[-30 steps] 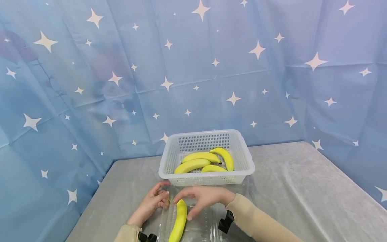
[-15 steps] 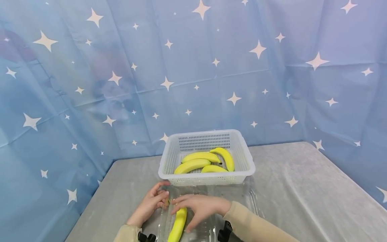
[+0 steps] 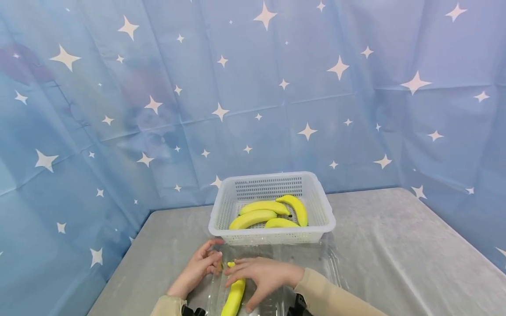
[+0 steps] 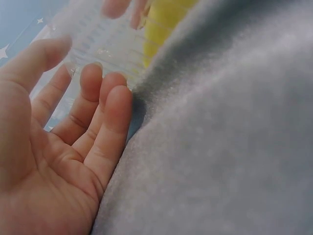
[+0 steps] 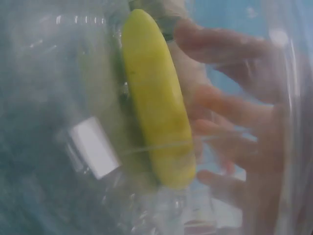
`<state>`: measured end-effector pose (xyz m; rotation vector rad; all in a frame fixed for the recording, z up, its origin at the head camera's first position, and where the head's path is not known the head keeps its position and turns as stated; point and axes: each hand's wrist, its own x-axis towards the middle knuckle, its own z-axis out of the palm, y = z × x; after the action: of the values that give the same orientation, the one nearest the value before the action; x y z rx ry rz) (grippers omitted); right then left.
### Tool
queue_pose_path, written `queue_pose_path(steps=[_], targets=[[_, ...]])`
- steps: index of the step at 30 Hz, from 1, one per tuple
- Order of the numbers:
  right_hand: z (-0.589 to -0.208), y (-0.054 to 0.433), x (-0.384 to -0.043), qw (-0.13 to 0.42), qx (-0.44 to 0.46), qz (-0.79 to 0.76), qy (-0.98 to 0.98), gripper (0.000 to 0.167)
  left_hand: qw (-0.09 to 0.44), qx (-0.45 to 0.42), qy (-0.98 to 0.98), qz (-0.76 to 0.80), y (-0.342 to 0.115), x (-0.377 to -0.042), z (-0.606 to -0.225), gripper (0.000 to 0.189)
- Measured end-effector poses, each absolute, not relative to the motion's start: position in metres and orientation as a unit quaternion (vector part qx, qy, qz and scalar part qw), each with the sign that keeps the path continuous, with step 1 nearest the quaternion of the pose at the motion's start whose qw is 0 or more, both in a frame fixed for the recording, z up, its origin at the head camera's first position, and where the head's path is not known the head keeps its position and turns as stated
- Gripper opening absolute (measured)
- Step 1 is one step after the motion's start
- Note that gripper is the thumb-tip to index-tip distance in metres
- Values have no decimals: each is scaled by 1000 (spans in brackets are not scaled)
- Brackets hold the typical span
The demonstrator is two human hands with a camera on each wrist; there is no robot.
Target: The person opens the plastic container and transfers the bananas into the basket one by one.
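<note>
A yellow banana (image 3: 234, 298) lies lengthwise along the left side of a clear plastic container (image 3: 272, 303). My right hand (image 3: 265, 274) hovers over the banana's far end with fingers spread and thumb apart, covering part of it. In the right wrist view, that banana (image 5: 159, 103) shows through clear plastic, beside the fingers (image 5: 230, 105) of the right hand. My left hand (image 3: 199, 267) rests at the container's far left edge. Its fingers (image 4: 112, 122) are loosely bent against the plastic side in the left wrist view.
Just beyond the container stands a white perforated basket (image 3: 272, 237) with several bananas (image 3: 261, 207) in it. The clear lid or second half (image 3: 328, 267) spreads to the right. Grey cloth (image 3: 395, 254) covers the table; a blue star-patterned curtain (image 3: 257, 87) hangs behind.
My right hand has come slightly nearer me over the banana, and its fingers have spread. The banana's far tip now shows beyond the fingers. The left hand stays where it was.
</note>
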<state>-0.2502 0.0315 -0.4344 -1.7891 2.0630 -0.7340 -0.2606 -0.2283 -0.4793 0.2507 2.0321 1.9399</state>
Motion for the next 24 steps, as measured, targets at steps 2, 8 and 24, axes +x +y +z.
queue_pose_path(steps=[2,8,24], targets=[[-435,32,-251,153,-623,-251,725,59,158,89,711,679,-228,-262,-479,44],[-435,34,-251,156,-612,-237,738,58,157,88,709,682,-226,-264,-478,43],[-440,30,-250,119,-609,-222,752,47,158,84,709,682,-229,-262,-480,43]])
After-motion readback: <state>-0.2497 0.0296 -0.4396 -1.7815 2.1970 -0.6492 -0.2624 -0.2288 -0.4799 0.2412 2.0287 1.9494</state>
